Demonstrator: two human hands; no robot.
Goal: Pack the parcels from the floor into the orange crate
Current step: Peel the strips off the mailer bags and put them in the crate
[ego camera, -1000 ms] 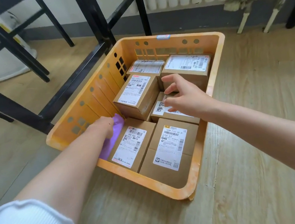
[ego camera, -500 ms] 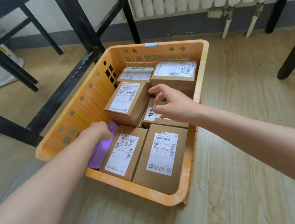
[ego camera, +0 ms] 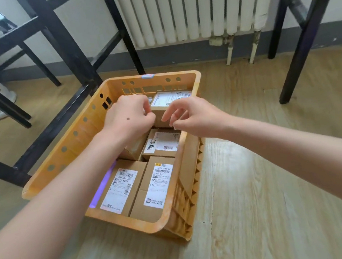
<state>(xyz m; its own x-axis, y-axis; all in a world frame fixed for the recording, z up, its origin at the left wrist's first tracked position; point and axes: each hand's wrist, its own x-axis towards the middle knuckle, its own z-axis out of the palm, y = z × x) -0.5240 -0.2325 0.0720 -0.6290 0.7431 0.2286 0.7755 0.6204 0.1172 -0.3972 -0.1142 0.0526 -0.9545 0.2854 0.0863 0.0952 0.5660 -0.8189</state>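
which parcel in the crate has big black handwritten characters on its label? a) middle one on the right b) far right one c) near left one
a: the middle-right parcel in the orange crate carries large black handwritten characters beside its printed label.

My arms are bare as far as the camera shows them. My left forearm (ego camera: 65,185) and my right forearm (ego camera: 286,143) run uncovered from the picture's edge to the wrist, smooth and slender, narrowing toward the wrists. My left hand (ego camera: 130,114) is bare as well and carries one marking, a small round dark spot (ego camera: 128,119) on its back, roughly midway between wrist and knuckles. My right hand (ego camera: 188,116) is bare too, with slim fingers (ego camera: 172,111). The nails on both hands are too small and blurred for me to describe.
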